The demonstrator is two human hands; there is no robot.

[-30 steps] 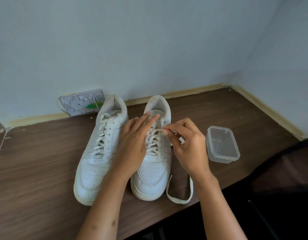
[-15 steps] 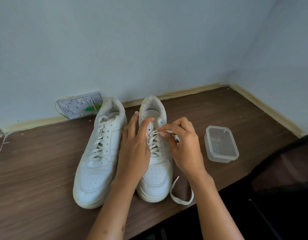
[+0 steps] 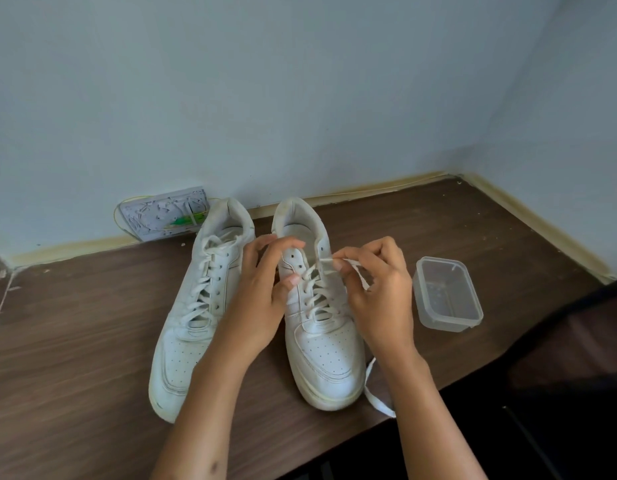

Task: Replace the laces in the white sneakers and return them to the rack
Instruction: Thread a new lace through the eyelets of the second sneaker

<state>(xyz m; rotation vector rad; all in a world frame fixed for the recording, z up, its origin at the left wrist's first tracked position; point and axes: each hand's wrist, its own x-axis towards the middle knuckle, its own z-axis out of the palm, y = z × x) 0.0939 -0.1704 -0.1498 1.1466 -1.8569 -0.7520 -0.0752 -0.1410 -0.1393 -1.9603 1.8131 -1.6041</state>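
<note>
Both hands on the right-side sneaker (image 3: 322, 327), which sits toe toward the camera on the brown wood-grain tabletop (image 3: 75, 348).

Left hand (image 3: 262, 303): curled around the inner eyelet flap near the top of the shoe, thumb pressed on the flap beside the lacing, fingers wrapped over the upper edge next to the tongue. It grips the shoe upper.

Right hand (image 3: 379, 296): thumb and forefinger pinch the end of the white lace (image 3: 329, 263) just outside the top eyelets on that hand's side; other fingers curled. The lace is criss-crossed through the lower eyelets, top eyelets on the left-hand side show as bare holes. Cannot tell exactly which eyelet the pinched end comes from.

A loose length of the same flat lace runs under the right wrist and lies on the tabletop just beside the toe, reaching the front edge.

Second sneaker (image 3: 196, 317): just outside the left hand, parallel to the first, nearly touching it, fully laced, untouched. Left forearm crosses over its toe.

Clear plastic container (image 3: 447, 294): lidless, just outside the right hand, apart from the shoe.

Beyond the left hand, against the wall: grey switch plate (image 3: 165, 214) with green and yellow wires, touching the heel area of the second sneaker or just behind it, cannot tell which.
</note>
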